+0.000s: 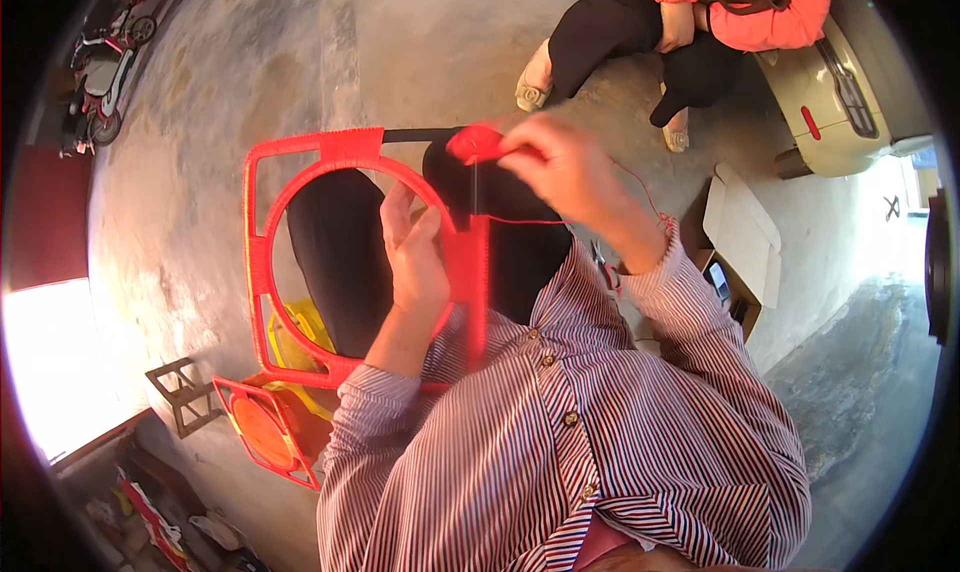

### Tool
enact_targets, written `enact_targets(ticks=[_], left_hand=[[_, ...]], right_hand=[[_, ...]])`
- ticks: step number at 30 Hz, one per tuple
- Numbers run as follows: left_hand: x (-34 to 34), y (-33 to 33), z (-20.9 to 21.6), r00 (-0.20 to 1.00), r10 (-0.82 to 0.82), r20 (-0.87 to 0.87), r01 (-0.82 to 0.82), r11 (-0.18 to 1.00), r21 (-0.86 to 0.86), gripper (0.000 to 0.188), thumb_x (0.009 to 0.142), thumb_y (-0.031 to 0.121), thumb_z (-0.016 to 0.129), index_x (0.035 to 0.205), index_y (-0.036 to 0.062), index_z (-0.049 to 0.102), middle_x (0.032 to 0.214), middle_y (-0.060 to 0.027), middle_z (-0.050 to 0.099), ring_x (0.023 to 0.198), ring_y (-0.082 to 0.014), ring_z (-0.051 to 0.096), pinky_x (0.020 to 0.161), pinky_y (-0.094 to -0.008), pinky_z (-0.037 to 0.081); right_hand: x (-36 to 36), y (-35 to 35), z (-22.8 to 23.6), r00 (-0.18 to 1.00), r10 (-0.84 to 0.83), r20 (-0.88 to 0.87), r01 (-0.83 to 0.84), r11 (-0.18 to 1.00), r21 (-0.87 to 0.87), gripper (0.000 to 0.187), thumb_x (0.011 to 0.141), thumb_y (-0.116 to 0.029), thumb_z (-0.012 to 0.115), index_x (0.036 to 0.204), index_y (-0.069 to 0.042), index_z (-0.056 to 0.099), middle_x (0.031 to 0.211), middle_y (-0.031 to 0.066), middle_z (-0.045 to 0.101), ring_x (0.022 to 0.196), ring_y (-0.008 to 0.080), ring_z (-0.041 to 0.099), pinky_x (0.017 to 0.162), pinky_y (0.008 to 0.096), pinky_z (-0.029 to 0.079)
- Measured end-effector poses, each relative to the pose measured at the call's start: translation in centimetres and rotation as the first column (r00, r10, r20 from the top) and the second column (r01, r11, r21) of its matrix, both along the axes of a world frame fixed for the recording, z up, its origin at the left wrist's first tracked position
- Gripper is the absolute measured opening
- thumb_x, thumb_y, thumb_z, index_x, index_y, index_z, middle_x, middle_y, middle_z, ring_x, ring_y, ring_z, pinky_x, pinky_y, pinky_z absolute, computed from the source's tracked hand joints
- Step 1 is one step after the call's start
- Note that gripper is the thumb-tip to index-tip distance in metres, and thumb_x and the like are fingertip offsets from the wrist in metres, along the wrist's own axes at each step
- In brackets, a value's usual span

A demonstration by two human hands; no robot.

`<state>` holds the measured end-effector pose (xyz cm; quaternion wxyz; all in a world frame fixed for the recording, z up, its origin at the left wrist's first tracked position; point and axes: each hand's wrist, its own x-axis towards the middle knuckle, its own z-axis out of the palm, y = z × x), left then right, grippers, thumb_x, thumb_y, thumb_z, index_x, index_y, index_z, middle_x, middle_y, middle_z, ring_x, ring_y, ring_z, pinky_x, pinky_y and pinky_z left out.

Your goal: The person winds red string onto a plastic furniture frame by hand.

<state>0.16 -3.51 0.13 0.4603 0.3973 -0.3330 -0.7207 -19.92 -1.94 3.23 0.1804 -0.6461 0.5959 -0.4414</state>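
A square frame [350, 148] with a round ring inside it rests upright across my lap, most of it wrapped in red cord. Along its upper right, a black bar [420, 135] and a thin upright rod show bare. My left hand [415, 267] reaches through the ring and grips its right side, near the wrapped middle strip. Above the bare corner, my right hand [570, 167], a little blurred, pinches a red bundle of cord [474, 144]. A thin red cord [525, 221] runs from the strip toward my right wrist.
A smaller orange-red frame [265, 427] and a yellow object [300, 342] are at my left, beside a dark metal stand [185, 397]. An open cardboard box [740, 237] is at my right. Another person [640, 32] sits ahead, near a parked car [850, 82].
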Motion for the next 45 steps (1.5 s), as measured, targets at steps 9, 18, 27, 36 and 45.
enact_targets(ticks=[9,18,27,36,45], left_hand=[[0.7,-0.8,0.3,0.967,-0.109,-0.231,0.169,0.951,0.258,0.06,0.085,0.025,0.051,0.136,-0.0041,0.038,0.12,-0.017,0.056,0.112,-0.0274,0.052,0.098,-0.039,0.043],[0.5,-1.2,-0.7,0.936,-0.2,-0.288,0.287,0.909,0.302,0.042,0.089,0.02,0.051,0.123,-0.0035,0.049,0.114,-0.0187,0.06,0.1,-0.0265,0.06,0.086,-0.0352,0.051],[0.5,-1.6,-0.5,0.899,-0.435,-0.051,0.42,0.824,0.38,0.019,0.088,0.016,0.062,0.098,-0.0001,0.06,0.084,-0.0157,0.067,0.072,-0.0254,0.067,0.066,-0.0351,0.055],[1.0,-2.2,-0.3,0.941,-0.337,0.029,0.297,0.864,0.407,0.022,0.088,0.022,0.063,0.096,0.0012,0.063,0.08,-0.0151,0.066,0.065,-0.0235,0.064,0.061,-0.0348,0.053],[2.2,-2.4,0.5,0.95,-0.31,-0.035,0.295,0.858,0.42,0.014,0.087,0.016,0.062,0.093,0.0037,0.06,0.076,-0.0172,0.065,0.061,-0.0267,0.063,0.059,-0.0367,0.053]], right_hand=[[1.1,-0.3,-2.2,0.98,0.013,0.2,0.05,0.951,-0.305,0.023,0.077,-0.019,0.071,0.089,-0.002,0.063,0.096,0.011,0.061,0.096,0.028,0.056,0.086,0.0378,0.047],[1.3,2.1,-5.4,0.996,0.047,0.077,-0.053,0.996,0.078,0.024,0.079,-0.021,0.072,0.093,-0.002,0.066,0.102,0.0095,0.062,0.098,0.0254,0.058,0.081,0.035,0.047],[-4.5,8.4,1.7,0.112,0.351,0.93,-0.417,0.866,-0.276,0.012,0.09,-0.015,0.054,0.088,-0.007,0.046,0.08,0.017,0.061,0.066,0.0259,0.058,0.065,0.0404,0.047],[-10.0,21.9,9.3,0.274,0.309,0.911,-0.303,0.926,-0.224,0.027,0.091,-0.014,0.063,0.088,-0.008,0.037,0.06,0.0059,0.049,0.047,0.0115,0.046,0.04,0.0269,0.032],[-8.3,15.9,0.9,0.254,-0.253,0.934,0.106,0.967,0.233,0.032,0.086,-0.008,0.054,0.118,-0.007,0.05,0.095,0.0049,0.058,0.075,0.012,0.054,0.064,0.0253,0.044]])
